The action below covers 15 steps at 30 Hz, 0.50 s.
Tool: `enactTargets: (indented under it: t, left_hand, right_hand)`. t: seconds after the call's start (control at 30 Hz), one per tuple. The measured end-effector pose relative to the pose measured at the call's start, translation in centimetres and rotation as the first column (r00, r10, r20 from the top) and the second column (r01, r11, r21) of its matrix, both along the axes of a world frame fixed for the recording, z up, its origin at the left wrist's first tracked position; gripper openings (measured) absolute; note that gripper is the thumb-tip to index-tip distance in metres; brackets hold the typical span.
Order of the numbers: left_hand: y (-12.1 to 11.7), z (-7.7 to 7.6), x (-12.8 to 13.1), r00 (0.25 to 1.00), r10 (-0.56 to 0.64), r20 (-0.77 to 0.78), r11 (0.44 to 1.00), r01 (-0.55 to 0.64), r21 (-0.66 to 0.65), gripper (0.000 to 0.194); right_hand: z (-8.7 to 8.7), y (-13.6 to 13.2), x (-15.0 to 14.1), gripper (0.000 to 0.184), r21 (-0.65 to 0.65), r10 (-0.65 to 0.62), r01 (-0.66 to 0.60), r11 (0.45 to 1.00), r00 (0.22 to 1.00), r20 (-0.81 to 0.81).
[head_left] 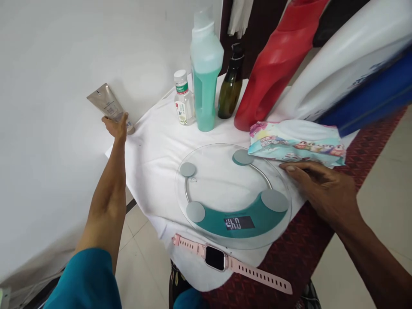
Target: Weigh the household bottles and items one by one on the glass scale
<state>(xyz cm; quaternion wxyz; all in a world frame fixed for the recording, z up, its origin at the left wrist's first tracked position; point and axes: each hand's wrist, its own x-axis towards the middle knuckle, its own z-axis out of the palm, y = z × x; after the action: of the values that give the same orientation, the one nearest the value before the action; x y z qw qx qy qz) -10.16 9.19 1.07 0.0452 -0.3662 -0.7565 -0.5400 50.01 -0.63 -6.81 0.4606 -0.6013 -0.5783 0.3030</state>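
Observation:
My left hand (117,125), stretched out at the far left by the wall, is closed around a beige squeeze tube (107,101), held tilted cap down near the cloth's edge. My right hand (331,193) is at the lower edge of a soft printed packet (296,141), thumb and forefinger close together against it; part of the grip is hidden. The packet lies tilted over the back right rim of a round glass scale (219,219), whose lit display faces me. Close to the front of the scale lies a pink-strapped smartwatch (215,258).
Along the back stand a small clear bottle (185,101), a tall green bottle (206,86), a dark pump bottle (230,88), a red bottle (273,60) and a big white jug (347,56) beside a blue container (370,92). White cloth (151,159) covers a dark red patterned surface (299,244).

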Motion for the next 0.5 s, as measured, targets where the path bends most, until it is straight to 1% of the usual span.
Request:
enactTargets:
  t: [0.07, 0.1, 0.17, 0.23, 0.33, 0.4, 0.47, 0.5]
  left_hand:
    - [0.6, 0.2, -0.2, 0.991, 0.127, 0.043, 0.992, -0.126, -0.011, 0.049]
    - [0.7, 0.3, -0.1, 0.985, 0.165, 0.055, 0.986, -0.164, -0.021, 0.048]
    - [0.6, 0.4, 0.2, 0.985, 0.164, 0.06, 0.986, -0.164, -0.011, 0.046]
    - [-0.1, 0.5, 0.5, 0.992, 0.114, 0.058, 0.993, -0.115, 0.024, 0.043]
    - [-2.1, 1.0, 1.3, 0.998, 0.052, 0.044, 0.994, -0.056, 0.098, 0.043]
    - [-4.0, 2.1, 2.2, 1.0, -0.022, 0.0, 0.986, 0.022, 0.164, 0.049]
    - [-6.5, 4.0, 4.1, 0.983, -0.163, -0.085, 0.958, 0.178, 0.226, 0.058]
    - [-7.9, 5.1, 5.6, 0.963, -0.235, -0.13, 0.934, 0.261, 0.246, 0.063]
  right_hand:
    - [-0.1, 0.0, 0.0, 0.027, -0.013, -0.015, 0.015, 1.0, 1.0, -0.006]
    - [-0.2, 0.0, 0.0, 0.027, -0.02, -0.019, 0.019, 1.0, 1.0, -0.01]
    - [-0.2, 0.0, 0.0, 0.028, -0.03, -0.018, 0.018, 0.999, 1.0, -0.024]
    - [-0.2, 0.0, 0.0, 0.029, -0.024, -0.011, 0.01, 1.0, 0.999, -0.033]
    - [-0.1, 0.0, 0.1, 0.031, 0.0, 0.011, -0.011, 1.0, 1.0, -0.023]
    - [-0.1, -0.1, 0.2, 0.032, 0.01, 0.028, -0.028, 1.0, 0.999, -0.022]
    - [-0.1, -0.1, 0.3, 0.031, 0.015, 0.049, -0.049, 0.999, 0.998, -0.034]
    - [-0.2, -0.1, 0.3, 0.029, 0.019, 0.062, -0.061, 0.998, 0.997, -0.039]
